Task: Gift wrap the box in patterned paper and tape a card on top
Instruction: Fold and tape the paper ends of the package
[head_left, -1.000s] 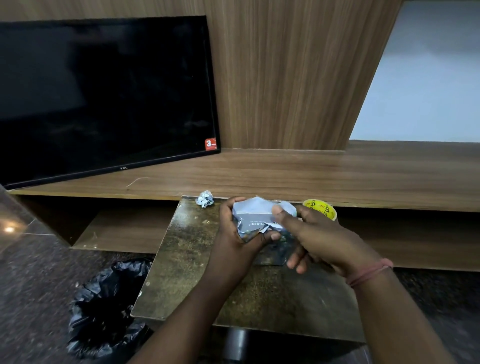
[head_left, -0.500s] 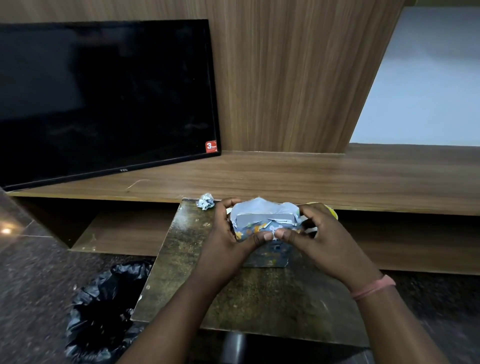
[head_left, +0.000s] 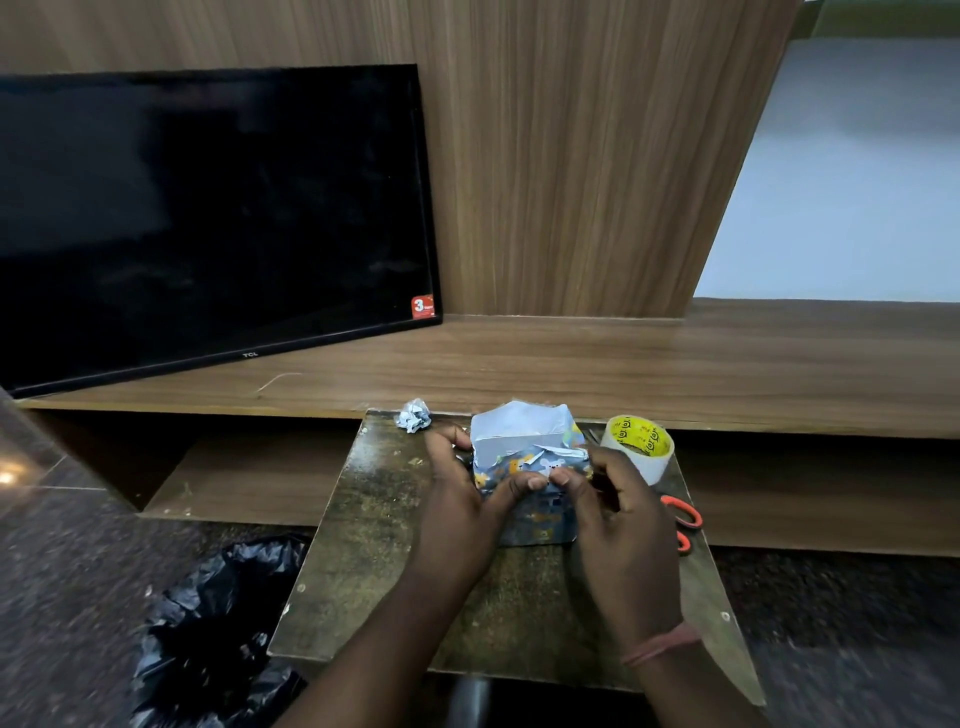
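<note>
I note the box (head_left: 524, 447) lies crosswise between both hands above the surface (head_left: 374, 519), left hand (head_left: 457, 499) and right hand (head_left: 618, 519) each pinching paper (head_left: 519, 470) at its near face, tape (head_left: 638, 446) nearest the right.

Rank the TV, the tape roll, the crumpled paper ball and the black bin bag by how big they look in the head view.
1. TV
2. black bin bag, nearer the camera and cut off
3. tape roll
4. crumpled paper ball

"TCL" on television (head_left: 208, 218), "3" on sticker (head_left: 422, 306)
</note>
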